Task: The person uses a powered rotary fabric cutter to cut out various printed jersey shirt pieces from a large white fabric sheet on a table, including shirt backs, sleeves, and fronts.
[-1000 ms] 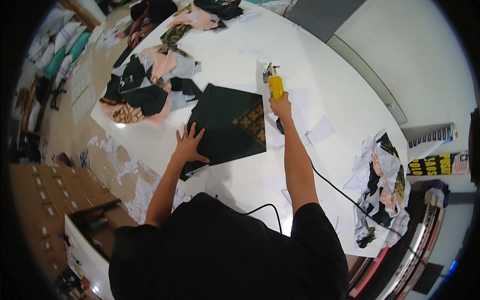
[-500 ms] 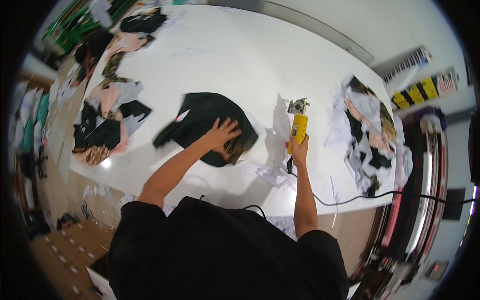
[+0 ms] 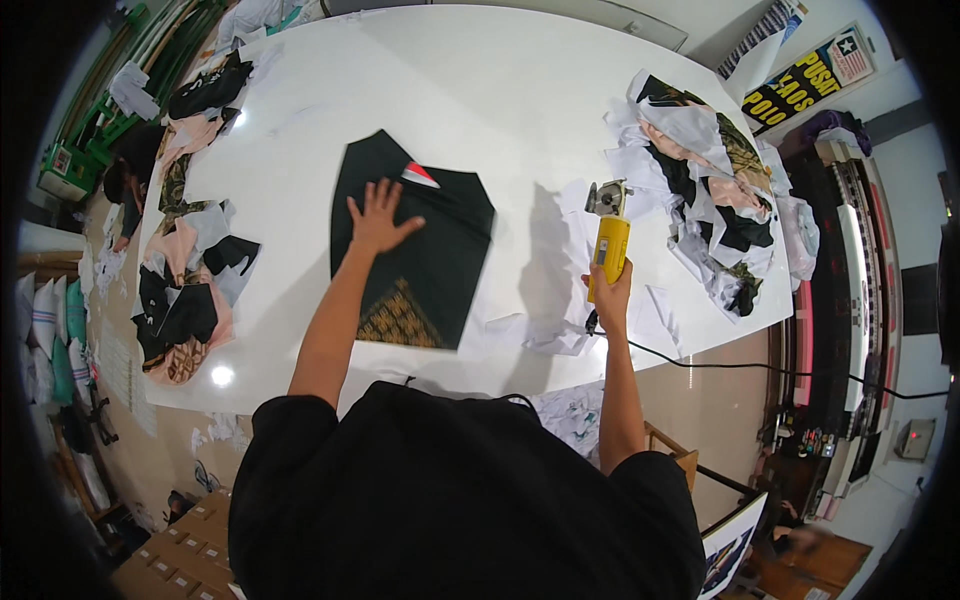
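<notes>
A dark green fabric panel (image 3: 445,235) lies spread on the white table (image 3: 430,80), with a gold-patterned triangle at its near edge and a small red-and-white patch near its far right. My left hand (image 3: 377,217) rests flat on its upper left part, fingers spread. To the right of the panel, my right hand (image 3: 612,290) is wrapped round a yellow electric rotary fabric cutter (image 3: 611,240), its metal blade head pointing away from me. White paper sheets (image 3: 560,325) lie beneath and beside the cutter.
Heaps of fabric scraps lie at the table's right (image 3: 740,225) and left (image 3: 185,305). The cutter's black cord (image 3: 740,366) runs off to the right. Another person (image 3: 125,180) is beyond the table's left edge. Cardboard boxes (image 3: 190,550) stand on the floor at lower left.
The green panel has gone from folded and bunched to spread flat. My left hand has moved left and farther away. My right hand still grips the cutter, slightly farther right.
</notes>
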A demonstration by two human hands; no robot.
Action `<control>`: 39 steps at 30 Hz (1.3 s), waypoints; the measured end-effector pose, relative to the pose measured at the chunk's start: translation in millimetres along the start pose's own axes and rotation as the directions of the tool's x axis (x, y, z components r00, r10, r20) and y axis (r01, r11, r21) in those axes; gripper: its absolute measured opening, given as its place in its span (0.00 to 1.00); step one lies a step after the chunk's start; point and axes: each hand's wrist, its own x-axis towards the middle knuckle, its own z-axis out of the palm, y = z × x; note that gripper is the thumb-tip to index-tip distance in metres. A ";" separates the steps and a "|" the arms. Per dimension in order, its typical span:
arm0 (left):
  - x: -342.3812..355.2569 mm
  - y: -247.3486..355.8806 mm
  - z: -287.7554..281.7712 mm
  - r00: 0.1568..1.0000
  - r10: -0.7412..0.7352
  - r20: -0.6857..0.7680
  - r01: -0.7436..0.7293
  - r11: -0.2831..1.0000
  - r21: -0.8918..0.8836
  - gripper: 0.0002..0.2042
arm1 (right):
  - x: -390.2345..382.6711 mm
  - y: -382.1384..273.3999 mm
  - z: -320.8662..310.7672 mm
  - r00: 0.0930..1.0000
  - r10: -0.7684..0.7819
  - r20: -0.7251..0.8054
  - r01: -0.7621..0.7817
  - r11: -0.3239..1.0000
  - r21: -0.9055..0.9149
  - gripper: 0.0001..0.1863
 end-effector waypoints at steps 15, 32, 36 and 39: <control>-216.2 -55.3 4.6 0.985 -0.151 0.087 0.158 0.984 -0.080 0.62 | -160.0 -23.4 86.5 0.995 0.072 0.067 -0.077 0.993 0.087 0.28; -62.8 -90.3 -26.1 0.985 -0.054 -0.161 0.009 0.963 -0.270 0.49 | -214.4 7.3 108.9 0.983 0.139 0.118 -0.112 0.971 -0.212 0.30; -196.3 -57.7 -4.0 0.984 0.078 0.163 -0.069 0.996 -0.061 0.59 | -221.1 8.3 105.2 0.980 -0.025 0.197 0.115 0.881 -0.458 0.32; -237.9 -69.1 -3.0 0.980 0.043 0.196 -0.033 0.998 -0.051 0.62 | -244.6 -2.4 103.2 0.960 0.018 0.280 0.158 0.790 -0.593 0.33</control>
